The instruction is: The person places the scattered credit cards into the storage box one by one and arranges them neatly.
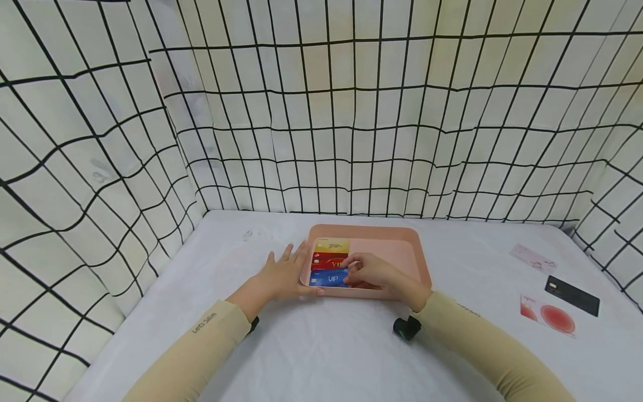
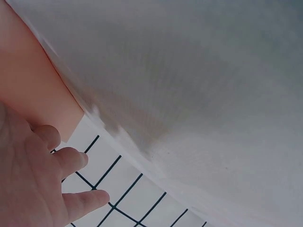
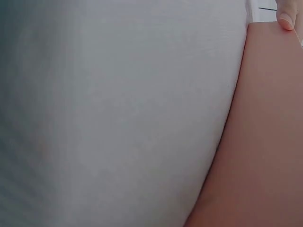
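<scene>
A pink tray (image 1: 387, 228) lies on the white-covered table. Along its left side lie a gold card (image 1: 331, 244), a red card (image 1: 326, 261) and a blue VIP card (image 1: 325, 278), one below another. My left hand (image 1: 281, 277) rests at the tray's left edge with fingers spread, the thumb along the near rim. Over the tray, my right hand (image 1: 374, 272) has bent fingers and pinches the right end of the blue card. In the left wrist view, the left hand (image 2: 33, 175) shows its palm beside the tray wall (image 2: 42, 80). The right wrist view shows mostly the tray's side (image 3: 270, 118).
To the right on the table lie a pale pink card (image 1: 533, 258), a black card (image 1: 572, 296) and a white card with red circles (image 1: 547, 315). A black wire grid (image 1: 351, 128) with pale backing stands around the table's back and sides.
</scene>
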Tool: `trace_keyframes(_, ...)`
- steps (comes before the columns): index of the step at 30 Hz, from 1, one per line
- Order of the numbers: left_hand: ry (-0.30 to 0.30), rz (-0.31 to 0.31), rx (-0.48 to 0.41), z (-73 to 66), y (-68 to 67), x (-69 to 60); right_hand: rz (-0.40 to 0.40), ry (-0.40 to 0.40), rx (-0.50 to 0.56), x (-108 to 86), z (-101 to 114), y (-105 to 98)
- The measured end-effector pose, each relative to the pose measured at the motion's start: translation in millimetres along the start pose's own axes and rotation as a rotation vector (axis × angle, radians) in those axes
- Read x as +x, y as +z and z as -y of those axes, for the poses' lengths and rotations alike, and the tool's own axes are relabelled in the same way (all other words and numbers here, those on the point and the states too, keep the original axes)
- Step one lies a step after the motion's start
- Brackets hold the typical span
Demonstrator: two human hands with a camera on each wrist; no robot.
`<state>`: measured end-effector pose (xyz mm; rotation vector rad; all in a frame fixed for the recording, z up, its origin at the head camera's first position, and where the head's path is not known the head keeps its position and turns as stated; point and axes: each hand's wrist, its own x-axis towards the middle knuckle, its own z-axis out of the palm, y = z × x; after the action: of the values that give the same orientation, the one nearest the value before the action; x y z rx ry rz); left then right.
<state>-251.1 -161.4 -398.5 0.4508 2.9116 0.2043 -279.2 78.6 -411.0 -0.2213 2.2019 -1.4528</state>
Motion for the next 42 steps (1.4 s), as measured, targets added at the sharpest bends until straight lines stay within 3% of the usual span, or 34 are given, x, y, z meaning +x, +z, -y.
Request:
trace_keyframes(6, 0.003, -0.005, -0.002, 0.4, 0.3, 0.3, 0.033, -0.085, -0.123, -0.9, 2, 0)
trace_keyframes(18, 0.008, -0.008, 0.001, 1.0, 1.3, 1.7, 0.015, -0.161, -0.435, 0.7, 8, 0)
trace_keyframes(31, 0.008, -0.001, 0.017, -0.3, -1.2, -0.6, 0.023, -0.175, -0.559, 3.5, 10, 3)
trace_keyframes(42, 0.016, 0.001, 0.011, 0.5, -0.9, -1.4, 0.010, -0.193, -0.570, 2.9, 12, 6)
